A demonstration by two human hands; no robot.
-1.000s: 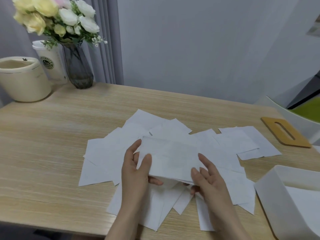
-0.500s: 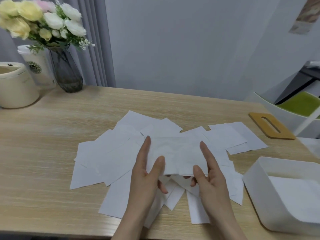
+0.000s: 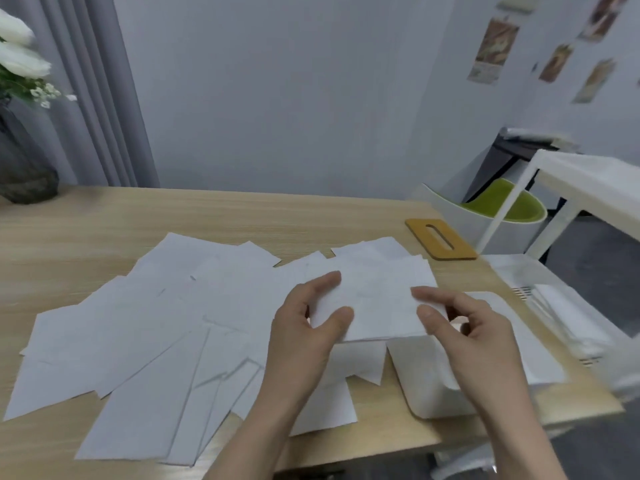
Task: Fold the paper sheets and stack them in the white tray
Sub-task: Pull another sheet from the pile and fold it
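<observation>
Folded paper sheet [image 3: 374, 299] pinched by left hand [image 3: 304, 337] and right hand [image 3: 474, 337] over white tray [image 3: 426, 382], no legible writing

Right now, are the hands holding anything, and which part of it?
Both hold one folded paper sheet above the table. The left hand pinches its left edge; the right hand pinches its right edge, near the white tray.

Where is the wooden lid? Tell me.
In the head view, the wooden lid lies on the table's far right corner, beyond the loose sheets.
</observation>
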